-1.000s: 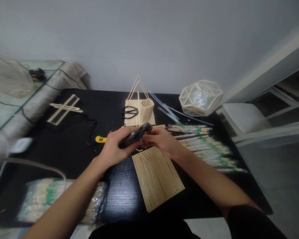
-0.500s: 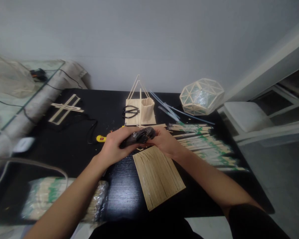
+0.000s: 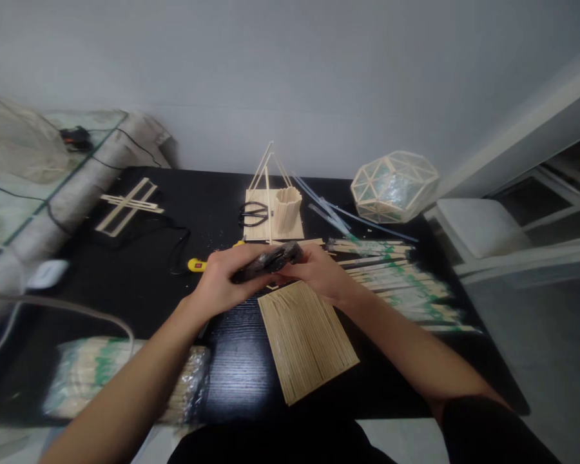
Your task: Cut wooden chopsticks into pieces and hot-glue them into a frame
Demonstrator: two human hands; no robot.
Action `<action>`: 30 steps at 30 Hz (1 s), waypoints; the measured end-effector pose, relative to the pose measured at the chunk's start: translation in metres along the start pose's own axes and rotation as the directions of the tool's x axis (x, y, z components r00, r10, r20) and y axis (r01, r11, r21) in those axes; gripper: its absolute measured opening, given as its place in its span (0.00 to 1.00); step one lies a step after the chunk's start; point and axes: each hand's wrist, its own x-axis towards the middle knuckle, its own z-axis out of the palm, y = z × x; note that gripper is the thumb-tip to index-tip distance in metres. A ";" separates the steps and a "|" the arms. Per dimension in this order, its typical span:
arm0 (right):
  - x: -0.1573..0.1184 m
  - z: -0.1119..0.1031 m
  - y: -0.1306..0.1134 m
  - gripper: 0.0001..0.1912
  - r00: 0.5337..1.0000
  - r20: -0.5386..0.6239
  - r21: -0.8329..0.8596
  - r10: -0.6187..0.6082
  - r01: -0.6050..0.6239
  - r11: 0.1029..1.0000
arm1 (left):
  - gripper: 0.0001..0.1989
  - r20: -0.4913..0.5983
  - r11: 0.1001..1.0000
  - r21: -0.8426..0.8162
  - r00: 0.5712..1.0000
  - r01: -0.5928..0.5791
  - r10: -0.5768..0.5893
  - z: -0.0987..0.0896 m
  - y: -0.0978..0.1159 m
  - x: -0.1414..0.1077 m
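A dark tool (image 3: 265, 263), its kind too blurred to tell, is held over the middle of the black table. My left hand (image 3: 225, 277) is closed round its left part. At the tool's right end my right hand (image 3: 319, 270) has its fingers pressed together; what they pinch is too small to make out. Just below the hands lies a flat panel of wooden sticks (image 3: 309, 341). Beyond them, a stick base (image 3: 258, 229) carries a round stick cup (image 3: 287, 212), black-handled scissors (image 3: 254, 214) and upright thin sticks.
A yellow tool (image 3: 196, 265) with a black cord lies left of my hands. Stick bundles (image 3: 406, 283) are at right, a wrapped bundle (image 3: 91, 374) at front left, crossed sticks (image 3: 130, 206) at back left, a faceted frame (image 3: 395, 187) at back right, and clear glue sticks (image 3: 331, 216).
The view has shifted slightly. Both hands stay around the dark tool, which is tilted a little differently. The upright stick behind them now leans left at its top.
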 end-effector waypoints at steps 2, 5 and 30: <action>0.000 -0.001 0.001 0.19 1.000 -0.007 0.026 0.021 -0.021 0.999 | 0.18 0.005 1.000 0.007 1.000 -0.010 0.010 0.000 0.000 0.000; 0.000 -0.002 0.000 0.19 0.999 -0.007 0.028 0.044 -0.044 0.999 | 0.18 0.000 1.000 0.005 1.000 -0.016 0.016 0.000 0.001 0.000; -0.006 0.004 -0.008 0.31 0.980 -0.171 -0.036 -0.101 0.096 0.995 | 0.22 -0.019 0.998 0.014 0.998 -0.058 0.058 0.003 0.001 -0.001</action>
